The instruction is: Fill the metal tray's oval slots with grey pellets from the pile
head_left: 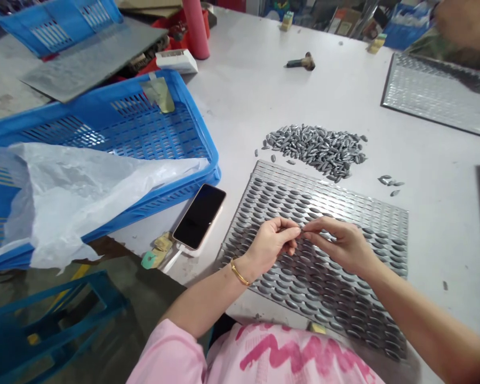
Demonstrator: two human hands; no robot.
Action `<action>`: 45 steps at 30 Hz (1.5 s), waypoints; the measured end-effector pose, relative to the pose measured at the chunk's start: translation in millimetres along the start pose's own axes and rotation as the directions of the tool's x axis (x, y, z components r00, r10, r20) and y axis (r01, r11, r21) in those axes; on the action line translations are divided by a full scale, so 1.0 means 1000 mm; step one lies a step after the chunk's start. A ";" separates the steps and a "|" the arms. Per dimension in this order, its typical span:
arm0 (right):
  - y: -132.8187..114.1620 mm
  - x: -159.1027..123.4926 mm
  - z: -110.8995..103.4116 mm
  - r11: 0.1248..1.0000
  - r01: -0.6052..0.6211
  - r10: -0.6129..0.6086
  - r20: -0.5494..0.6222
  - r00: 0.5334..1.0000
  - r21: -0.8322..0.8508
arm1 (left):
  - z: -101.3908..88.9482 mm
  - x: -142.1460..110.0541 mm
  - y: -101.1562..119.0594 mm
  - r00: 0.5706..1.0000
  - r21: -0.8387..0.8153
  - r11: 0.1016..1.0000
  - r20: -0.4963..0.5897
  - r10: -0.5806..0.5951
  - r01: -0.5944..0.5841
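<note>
Left hand [269, 246] and right hand [338, 244] meeting at the fingertips, both firmly pinching a small grey metal piece [303, 228], held just above a perforated grey steel sheet [386, 220] with oval slots, many filled with grey pellets. Loose heap of oval grey metal pellets [316, 151] lies beyond the sheet; black smartphone [199, 216] lies to its left.

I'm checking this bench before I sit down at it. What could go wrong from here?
The small metal piece pinched between the left hand and right hand might slip and fall among the perforated metal sheet's filled holes. The loose pile of grey pieces sits just beyond the sheet, unguarded, and a stray reach might scatter it further. The phone lies near the bench edge, so it might get knocked off.
</note>
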State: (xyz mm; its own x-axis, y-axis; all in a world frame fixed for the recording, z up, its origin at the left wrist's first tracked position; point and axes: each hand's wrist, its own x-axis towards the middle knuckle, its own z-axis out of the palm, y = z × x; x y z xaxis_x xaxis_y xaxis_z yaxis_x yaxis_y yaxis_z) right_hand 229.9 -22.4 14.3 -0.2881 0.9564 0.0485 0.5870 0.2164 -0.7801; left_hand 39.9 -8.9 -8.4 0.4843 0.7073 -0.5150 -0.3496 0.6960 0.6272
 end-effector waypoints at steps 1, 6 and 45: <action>0.001 -0.001 -0.002 1.000 -0.010 0.010 0.013 1.000 0.001 | 0.001 0.000 0.001 1.000 0.009 1.000 0.007 -0.002 0.002; 0.030 0.002 -0.024 0.990 0.040 -0.062 -0.158 0.985 -0.137 | -0.002 -0.003 0.019 1.000 -0.249 0.968 0.027 -0.004 0.011; 0.016 0.028 -0.007 0.908 0.303 -0.281 0.118 0.952 -0.288 | 0.010 0.006 0.000 0.987 -0.448 0.879 0.056 -0.152 0.161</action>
State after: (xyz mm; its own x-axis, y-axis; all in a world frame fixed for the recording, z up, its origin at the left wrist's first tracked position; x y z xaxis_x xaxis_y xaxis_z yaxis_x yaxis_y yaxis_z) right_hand 236.6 9.5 8.1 -0.5286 0.8270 0.1915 0.6634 0.5432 -0.5146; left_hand 50.9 -5.7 -5.7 0.5760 0.5853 -0.5706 -0.5889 0.7813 0.2070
